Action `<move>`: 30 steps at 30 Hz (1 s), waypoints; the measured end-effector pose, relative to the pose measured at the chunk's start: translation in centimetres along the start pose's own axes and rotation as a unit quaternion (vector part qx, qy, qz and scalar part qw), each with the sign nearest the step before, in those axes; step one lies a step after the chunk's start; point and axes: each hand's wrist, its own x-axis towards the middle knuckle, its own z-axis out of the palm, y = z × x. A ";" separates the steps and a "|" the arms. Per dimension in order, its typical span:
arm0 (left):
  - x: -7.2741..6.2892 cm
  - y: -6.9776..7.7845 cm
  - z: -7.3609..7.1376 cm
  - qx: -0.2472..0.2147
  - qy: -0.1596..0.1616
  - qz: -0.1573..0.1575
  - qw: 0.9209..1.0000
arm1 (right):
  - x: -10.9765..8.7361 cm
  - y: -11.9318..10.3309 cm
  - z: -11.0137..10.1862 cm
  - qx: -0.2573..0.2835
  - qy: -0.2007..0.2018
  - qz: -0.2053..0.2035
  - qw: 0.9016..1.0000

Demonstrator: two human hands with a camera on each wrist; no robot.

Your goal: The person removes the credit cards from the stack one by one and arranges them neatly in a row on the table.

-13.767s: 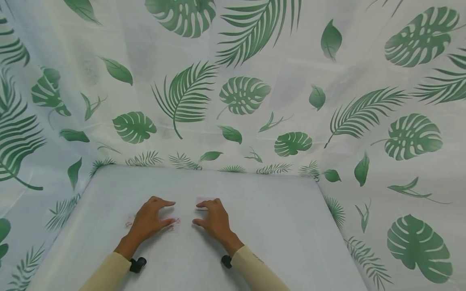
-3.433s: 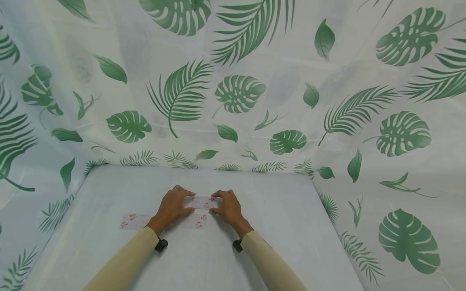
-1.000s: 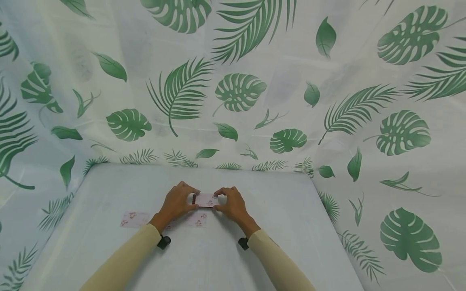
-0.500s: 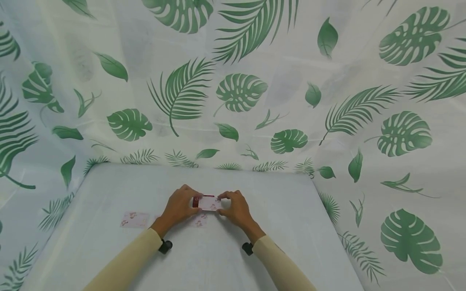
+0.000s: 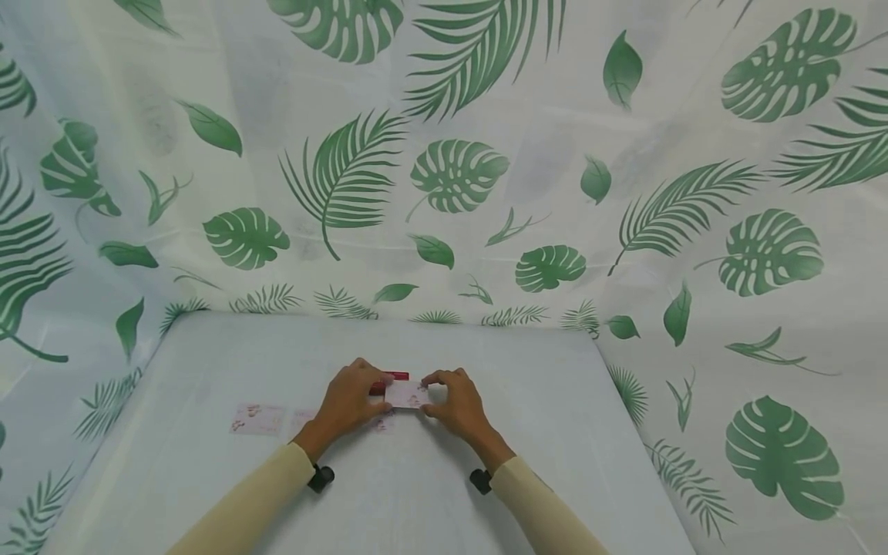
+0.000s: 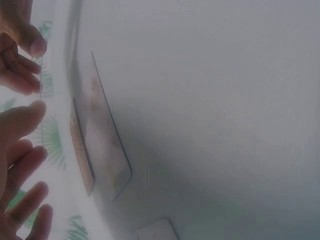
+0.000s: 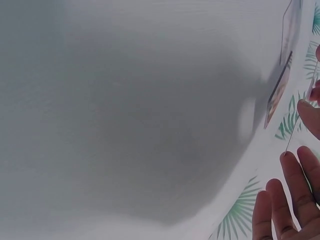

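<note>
A thin white card with pink floral print [image 5: 406, 395] is pinched between both hands in the head view. My left hand [image 5: 350, 397] grips its left end with thumb and fingertips, and my right hand [image 5: 458, 401] grips its right end. Just behind it lies a red card [image 5: 397, 376], partly covered by the held card and the left fingers. Edge-on, the held card [image 6: 42, 127] is a thin line above the table in the left wrist view. The outer fingers of the right hand [image 7: 295, 200] stick out straight in the right wrist view.
Pink floral cards lie in a row on the white tabletop: one at the left [image 5: 257, 418], one mid-row [image 5: 301, 420] and one partly behind the left hand [image 5: 384, 423]. A leaf-print sheet [image 5: 465, 177] hangs around the table.
Both hands have moved right and slightly nearer with the pinched card, which has come away from the red card, exposing more of it. Earlier, the hands moved from apart to around the card.
</note>
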 end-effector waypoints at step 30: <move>-1.0 1.9 2.0 -0.007 -0.005 0.019 1.000 | -2.1 1.9 0.1 0.000 -0.002 0.023 1.000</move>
